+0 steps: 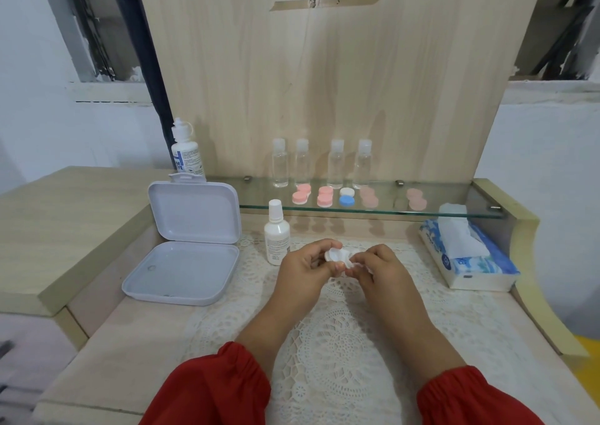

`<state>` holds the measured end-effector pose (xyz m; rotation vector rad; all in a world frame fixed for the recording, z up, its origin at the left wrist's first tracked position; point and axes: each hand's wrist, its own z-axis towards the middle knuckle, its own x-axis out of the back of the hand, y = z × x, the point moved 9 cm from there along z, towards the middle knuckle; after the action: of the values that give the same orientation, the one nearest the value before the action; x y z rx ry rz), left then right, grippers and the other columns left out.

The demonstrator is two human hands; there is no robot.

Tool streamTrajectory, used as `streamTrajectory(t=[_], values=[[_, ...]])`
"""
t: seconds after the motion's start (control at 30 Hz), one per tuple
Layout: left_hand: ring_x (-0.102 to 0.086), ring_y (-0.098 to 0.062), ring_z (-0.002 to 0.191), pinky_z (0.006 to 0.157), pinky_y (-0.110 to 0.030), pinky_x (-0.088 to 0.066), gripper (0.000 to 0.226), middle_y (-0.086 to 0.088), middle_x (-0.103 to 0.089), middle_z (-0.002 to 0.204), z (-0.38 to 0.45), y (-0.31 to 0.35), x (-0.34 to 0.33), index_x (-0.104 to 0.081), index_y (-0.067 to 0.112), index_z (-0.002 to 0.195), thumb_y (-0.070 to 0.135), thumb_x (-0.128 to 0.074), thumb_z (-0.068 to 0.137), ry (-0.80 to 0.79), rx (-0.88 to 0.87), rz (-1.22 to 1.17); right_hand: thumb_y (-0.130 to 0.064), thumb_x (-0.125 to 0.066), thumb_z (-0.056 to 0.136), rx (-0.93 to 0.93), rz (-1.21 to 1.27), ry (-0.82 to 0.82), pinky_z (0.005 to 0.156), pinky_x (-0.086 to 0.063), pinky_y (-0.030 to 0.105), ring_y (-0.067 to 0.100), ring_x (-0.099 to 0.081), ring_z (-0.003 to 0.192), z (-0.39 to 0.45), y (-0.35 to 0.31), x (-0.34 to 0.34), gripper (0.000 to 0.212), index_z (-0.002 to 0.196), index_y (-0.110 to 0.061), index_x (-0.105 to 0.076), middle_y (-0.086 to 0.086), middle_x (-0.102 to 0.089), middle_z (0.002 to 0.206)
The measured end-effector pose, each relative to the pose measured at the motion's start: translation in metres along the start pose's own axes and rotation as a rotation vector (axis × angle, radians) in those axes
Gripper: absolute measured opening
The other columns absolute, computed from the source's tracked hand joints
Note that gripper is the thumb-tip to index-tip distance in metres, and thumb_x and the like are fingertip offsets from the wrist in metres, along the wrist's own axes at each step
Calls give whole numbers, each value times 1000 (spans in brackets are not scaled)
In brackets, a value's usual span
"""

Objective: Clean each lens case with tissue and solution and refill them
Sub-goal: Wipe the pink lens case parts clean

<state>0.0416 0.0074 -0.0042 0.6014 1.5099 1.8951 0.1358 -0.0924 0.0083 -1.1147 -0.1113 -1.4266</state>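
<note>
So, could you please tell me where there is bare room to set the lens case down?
Free: the lace mat near the forearms, and between the right hand and tissue box. Crowded: the glass shelf, and around the small bottle beside the open box.

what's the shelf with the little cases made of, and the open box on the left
Shelf: looks like clear glass, greenish edge, surface beneath showing through. Open box: seemingly moulded plastic, pale lilac-white, smooth with a soft sheen and rounded corners.

The left hand (303, 264) is gripping a white lens case (336, 255) above the lace mat (341, 343). The right hand (378, 267) is pinching tissue (358, 266) against it (a solution bottle (276, 233) is standing just beside the left hand).
</note>
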Motion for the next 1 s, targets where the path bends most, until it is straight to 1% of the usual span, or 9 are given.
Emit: streamTrajectory(t=[0.1,0.2,0.33,0.43,0.53,0.63,0.73,0.9,1.0], values=[[-70,-13,77,72,-21,-55,29,-14,-72,94,1,1,0,-68,12,104,-8,-66,82,-5,6,-23,-11,-67,86,-34,105,-16,67,-38,8,2,-53,78,1,4,1,9,94,-10,-71,-11,-52,88],[-70,-16,74,72,-23,-56,26,-9,-74,86,1,1,2,-67,10,104,-6,-65,84,-4,21,-103,-11,-72,82,-190,422,-40,73,-40,6,0,-57,83,1,13,2,12,80,-22,-69,-10,-61,87],[-70,-16,75,72,-24,-56,23,-6,-74,80,2,2,6,-66,10,105,-4,-62,87,-13,28,-172,-7,-68,84,-409,883,123,66,-48,16,1,-63,64,-1,26,15,10,86,-16,-70,-6,-67,71],[-68,-15,73,71,-25,-55,23,-6,-73,79,1,1,2,-67,9,107,-2,-63,87,-62,28,-133,-11,-64,88,-369,816,119,67,-47,14,-2,-62,67,0,28,17,8,93,-14,-70,-4,-68,80],[-67,-16,71,70,-25,-55,22,-8,-72,77,-2,2,-4,-68,9,105,-3,-61,88,-131,39,-110,-15,-68,85,-231,681,-71,73,-44,9,-5,-60,83,-2,10,5,9,92,-20,-71,-7,-64,97],[-67,-19,71,74,-29,-56,22,-16,-70,79,-3,3,-5,-68,10,103,-4,-60,88,-161,38,-113,-20,-79,75,-105,455,-186,75,-37,2,-5,-54,91,-2,-2,1,24,91,-34,-68,-15,-60,101],[-66,-21,68,73,-30,-56,22,-17,-69,75,-3,4,-6,-68,7,104,-6,-60,87,-152,16,-91,-20,-84,68,-111,382,-133,74,-38,2,-2,-55,88,-1,2,6,31,84,-41,-66,-16,-61,95],[-68,-16,67,67,-22,-54,25,-12,-72,77,0,2,-2,-67,3,106,-8,-63,84,-80,37,-125,-19,-86,64,-213,336,13,76,-38,2,-9,-55,88,-3,11,13,42,104,-17,-72,-17,-61,94],[-69,-18,72,70,-24,-55,27,-16,-73,86,1,-2,0,-67,4,108,-6,-66,83,-39,57,-129,-22,-88,63,-375,424,26,74,-41,7,-2,-57,89,-6,23,15,49,107,-16,-69,-13,-63,95]])
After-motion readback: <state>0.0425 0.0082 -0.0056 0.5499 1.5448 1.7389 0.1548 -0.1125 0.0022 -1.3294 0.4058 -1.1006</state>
